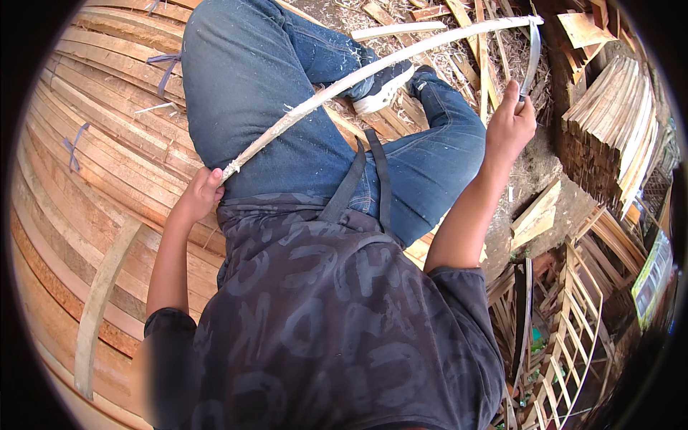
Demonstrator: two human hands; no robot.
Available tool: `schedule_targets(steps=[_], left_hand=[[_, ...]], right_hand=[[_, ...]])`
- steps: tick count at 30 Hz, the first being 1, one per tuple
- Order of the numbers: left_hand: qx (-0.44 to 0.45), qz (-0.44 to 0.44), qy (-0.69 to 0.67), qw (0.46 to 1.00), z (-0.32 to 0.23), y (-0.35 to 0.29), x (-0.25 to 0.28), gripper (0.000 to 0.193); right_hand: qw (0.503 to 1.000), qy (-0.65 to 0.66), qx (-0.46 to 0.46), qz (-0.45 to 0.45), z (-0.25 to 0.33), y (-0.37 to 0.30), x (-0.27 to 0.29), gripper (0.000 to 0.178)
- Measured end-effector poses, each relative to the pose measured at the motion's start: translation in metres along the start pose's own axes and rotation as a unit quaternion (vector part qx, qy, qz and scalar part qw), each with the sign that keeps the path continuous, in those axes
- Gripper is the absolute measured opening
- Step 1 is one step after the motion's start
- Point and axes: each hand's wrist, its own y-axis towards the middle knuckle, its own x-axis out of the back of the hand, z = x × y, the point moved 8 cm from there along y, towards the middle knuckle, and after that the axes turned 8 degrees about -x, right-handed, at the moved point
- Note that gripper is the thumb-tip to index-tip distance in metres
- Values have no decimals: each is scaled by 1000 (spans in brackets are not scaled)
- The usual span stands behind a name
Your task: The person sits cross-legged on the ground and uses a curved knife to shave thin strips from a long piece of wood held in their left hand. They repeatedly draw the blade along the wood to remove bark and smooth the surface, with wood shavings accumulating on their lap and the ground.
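Stick [380, 64] in left hand [198, 196], knife [532, 64] in right hand [512, 120], blade [534, 46] at stick's far tip

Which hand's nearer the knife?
Right. The right hand grips the knife by its handle; the left hand is well away, at the near end of the stick.

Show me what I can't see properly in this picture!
In the head view:
- Knife handle: mostly hidden by the right hand.
- Near end of the stick: covered by the left hand.
- Plank stack: cut off by the dark lens rim.
- Left sleeve: partly blurred.
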Motion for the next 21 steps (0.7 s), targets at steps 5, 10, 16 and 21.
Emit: schedule_targets(steps=[5,10,16,21], left_hand=[[65,21,-32,997,6,7,4,70],[143,-46,-56,987,-7,-1,5,66],[94,15,-15,995,-1,6,4,67],[107,-52,-17,993,-21,3,2,68]], right_hand=[[990,128,27,43,-7,-32,-18,29],[963,189,-18,192,-8,-105,-51,16],[961,117,146,203,34,-138,-59,23],[976,76,123,161,36,-99,-44,23]])
